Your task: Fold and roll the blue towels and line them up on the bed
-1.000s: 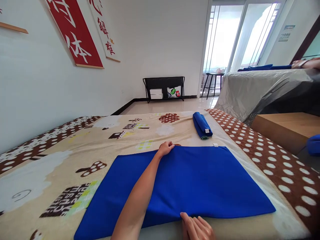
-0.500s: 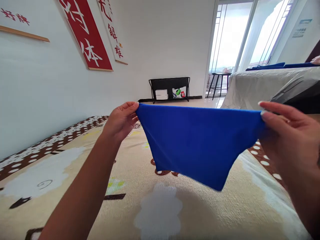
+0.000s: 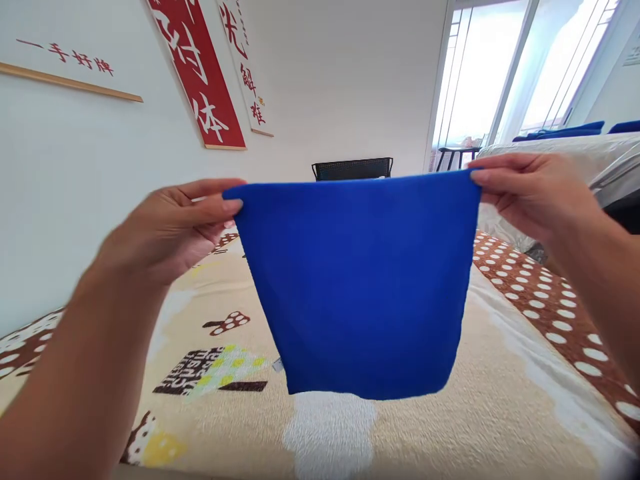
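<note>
A plain blue cloth (image 3: 357, 287) hangs in the air between my hands, its top edge stretched nearly straight. My left hand (image 3: 185, 223) pinches the upper left corner between thumb and fingers. At the upper right corner, my right hand (image 3: 525, 190) pinches the cloth the same way. The lower edge hangs loose above a cream blanket (image 3: 425, 440) with brown dotted borders and printed patterns. A small pale tag (image 3: 278, 365) shows at the cloth's left edge.
Behind the cloth is a black rack (image 3: 353, 169) by the wall. At the right stands a plastic-covered piece of furniture (image 3: 560, 157) with folded blue cloths (image 3: 560, 131) on top. A dark stool (image 3: 457, 155) is near the window. Scrolls hang on the left wall.
Both hands have risen and shifted left in view. The cloth now hangs fuller and squarer, covering most of the rack. The camera view has turned slightly left.
</note>
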